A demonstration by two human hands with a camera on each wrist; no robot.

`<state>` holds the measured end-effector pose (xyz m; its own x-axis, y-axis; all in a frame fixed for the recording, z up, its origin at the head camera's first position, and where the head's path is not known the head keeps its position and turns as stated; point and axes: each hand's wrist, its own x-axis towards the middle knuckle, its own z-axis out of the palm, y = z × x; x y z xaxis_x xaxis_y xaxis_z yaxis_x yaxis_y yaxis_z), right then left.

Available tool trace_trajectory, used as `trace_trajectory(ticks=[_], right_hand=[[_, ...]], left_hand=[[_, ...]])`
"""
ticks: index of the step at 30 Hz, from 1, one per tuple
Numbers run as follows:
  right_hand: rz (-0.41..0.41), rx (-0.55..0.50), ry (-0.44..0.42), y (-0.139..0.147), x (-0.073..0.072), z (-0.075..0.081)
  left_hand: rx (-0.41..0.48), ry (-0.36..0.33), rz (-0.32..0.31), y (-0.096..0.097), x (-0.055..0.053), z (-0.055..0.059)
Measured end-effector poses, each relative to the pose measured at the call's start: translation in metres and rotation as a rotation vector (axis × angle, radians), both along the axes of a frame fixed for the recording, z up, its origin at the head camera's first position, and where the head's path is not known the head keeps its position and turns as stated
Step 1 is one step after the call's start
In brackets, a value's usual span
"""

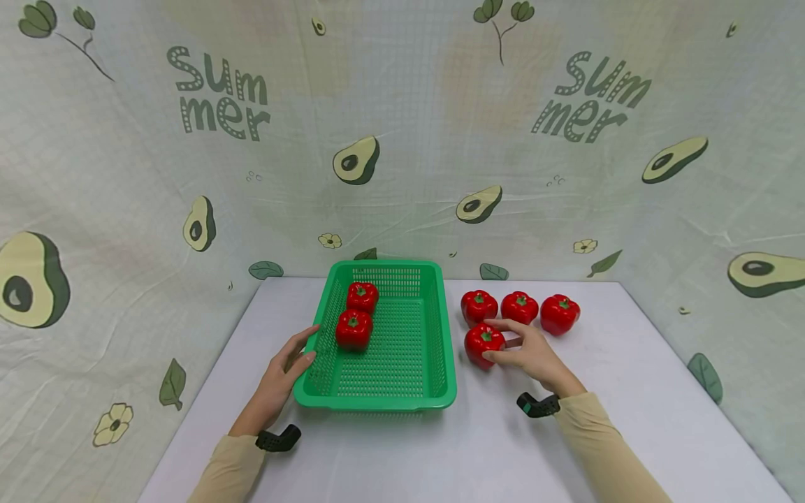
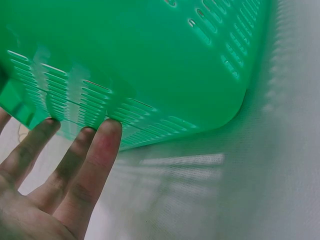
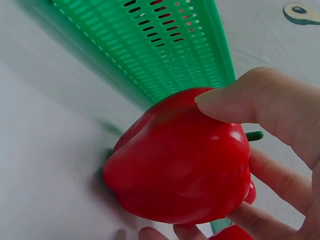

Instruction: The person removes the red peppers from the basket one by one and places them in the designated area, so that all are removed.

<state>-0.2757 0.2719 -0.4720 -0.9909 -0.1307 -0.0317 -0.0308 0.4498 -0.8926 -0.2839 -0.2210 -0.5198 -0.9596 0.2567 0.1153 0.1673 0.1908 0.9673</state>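
My right hand (image 1: 527, 353) grips a red bell pepper (image 1: 483, 345) just right of the green basket (image 1: 445, 349). In the right wrist view the thumb lies across the top side of this pepper (image 3: 180, 160), with the other fingers around and below it; its green stem points toward the palm. My left hand (image 1: 280, 381) is at the basket's left side. The left wrist view shows its fairly straight fingers (image 2: 102, 145) against the slotted outer wall (image 2: 130, 75). Inside the basket, two red bell peppers sit along the left, a rear one (image 1: 362, 297) and a front one (image 1: 353, 331).
Three more red bell peppers stand in a row behind my right hand: a left one (image 1: 479, 307), a middle one (image 1: 519, 308) and a right one (image 1: 559, 314). They rest on a white table (image 1: 390, 461). A printed cloth (image 1: 415, 91) hangs behind and at both sides.
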Motion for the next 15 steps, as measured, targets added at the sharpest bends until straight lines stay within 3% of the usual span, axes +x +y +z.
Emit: trace_trajectory(ticks=[15], right_hand=[[-0.001, 0.044, 0.028, 0.0007, 0.0024, 0.0016]], left_hand=[[-0.011, 0.011, 0.006, 0.0015, 0.0022, 0.0025]])
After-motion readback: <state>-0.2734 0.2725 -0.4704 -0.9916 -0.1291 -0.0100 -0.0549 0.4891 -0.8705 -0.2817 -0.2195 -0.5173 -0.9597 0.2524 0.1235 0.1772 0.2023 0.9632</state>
